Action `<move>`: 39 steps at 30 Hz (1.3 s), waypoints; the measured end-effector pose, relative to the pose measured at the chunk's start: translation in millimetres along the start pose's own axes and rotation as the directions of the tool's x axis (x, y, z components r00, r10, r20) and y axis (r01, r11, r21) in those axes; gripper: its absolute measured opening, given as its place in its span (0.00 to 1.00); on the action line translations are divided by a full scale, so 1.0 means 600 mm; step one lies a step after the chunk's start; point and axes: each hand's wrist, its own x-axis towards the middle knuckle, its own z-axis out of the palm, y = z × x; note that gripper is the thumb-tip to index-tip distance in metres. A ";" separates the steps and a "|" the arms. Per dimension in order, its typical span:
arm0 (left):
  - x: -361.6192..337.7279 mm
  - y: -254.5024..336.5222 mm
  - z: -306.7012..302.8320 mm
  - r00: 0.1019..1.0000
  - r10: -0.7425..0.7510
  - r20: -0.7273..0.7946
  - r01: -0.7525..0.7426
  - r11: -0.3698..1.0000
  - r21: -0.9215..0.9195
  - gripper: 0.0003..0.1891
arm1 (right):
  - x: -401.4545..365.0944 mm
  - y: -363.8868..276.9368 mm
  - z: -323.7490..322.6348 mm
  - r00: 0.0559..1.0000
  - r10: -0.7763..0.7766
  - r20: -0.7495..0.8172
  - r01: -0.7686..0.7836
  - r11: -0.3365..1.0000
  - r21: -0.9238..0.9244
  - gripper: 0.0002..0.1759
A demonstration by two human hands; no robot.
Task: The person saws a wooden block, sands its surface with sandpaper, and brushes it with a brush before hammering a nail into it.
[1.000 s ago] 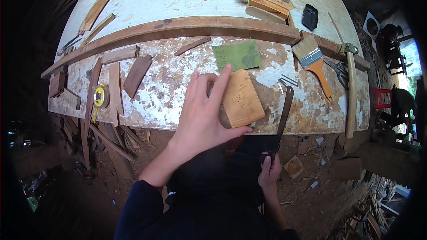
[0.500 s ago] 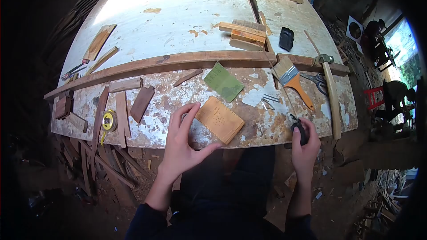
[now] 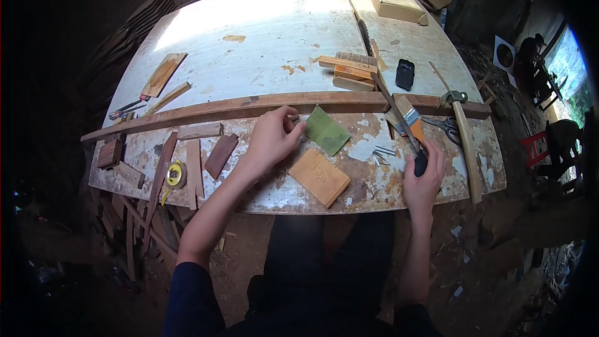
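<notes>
My left hand (image 3: 273, 138) is over the bench with loosely curled fingers and a gap near the thumb. It partly covers a small brown wood strip (image 3: 295, 117), left of the green sheet (image 3: 327, 131). My right hand (image 3: 425, 178) is closed around the black handle of a long, narrow-bladed tool (image 3: 399, 115). The blade points up and left, passing over the paintbrush (image 3: 412, 126). Between my hands, nearer the bench's front edge, lies a tan rectangular block (image 3: 319, 177) with dark dots. Several nails (image 3: 382, 155) lie to its upper right.
A long wooden bar (image 3: 224, 109) crosses the bench (image 3: 262, 200). At left are a tape measure (image 3: 176, 175) and wood pieces. Scissors (image 3: 446, 128) and a hammer (image 3: 467, 150) are at right. Stacked blocks (image 3: 352, 72) and a black case (image 3: 405, 75) lie beyond the bar.
My left hand has moved from beside the tan block up to the brown strip. My right hand has raised the tool, and its blade now shows clearly. The camera view has shifted.
</notes>
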 end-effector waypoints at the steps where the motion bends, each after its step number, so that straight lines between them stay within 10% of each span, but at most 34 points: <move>1: 0.017 0.003 0.003 0.998 -0.062 0.031 0.059 0.995 0.077 0.15 | 0.001 0.002 0.000 1.000 0.009 -0.015 -0.009 1.000 0.025 0.29; 10: -0.003 0.050 -0.026 0.963 0.231 -0.142 -0.252 0.955 -0.153 0.10 | 0.000 -0.005 -0.015 0.991 -0.134 -0.020 0.135 0.986 0.101 0.31; 16: -0.077 0.058 -0.016 0.936 0.169 0.308 0.034 0.828 -0.559 0.10 | 0.003 -0.103 -0.018 0.939 -0.333 0.085 0.275 0.878 0.392 0.37; 21: -0.134 0.053 0.030 0.978 0.038 0.206 0.118 0.714 -0.690 0.10 | -0.023 -0.137 -0.021 0.843 -0.532 0.081 0.403 0.723 0.561 0.22; 27: -0.162 0.049 -0.011 0.908 0.416 0.050 -0.392 0.886 -0.249 0.36 | -0.049 -0.132 -0.019 0.908 -0.417 0.048 0.302 0.729 0.614 0.14; 39: -0.126 -0.001 0.003 0.896 0.413 0.166 -0.379 0.903 -0.201 0.52 | -0.044 -0.154 -0.010 0.901 -0.429 0.064 0.318 0.753 0.576 0.21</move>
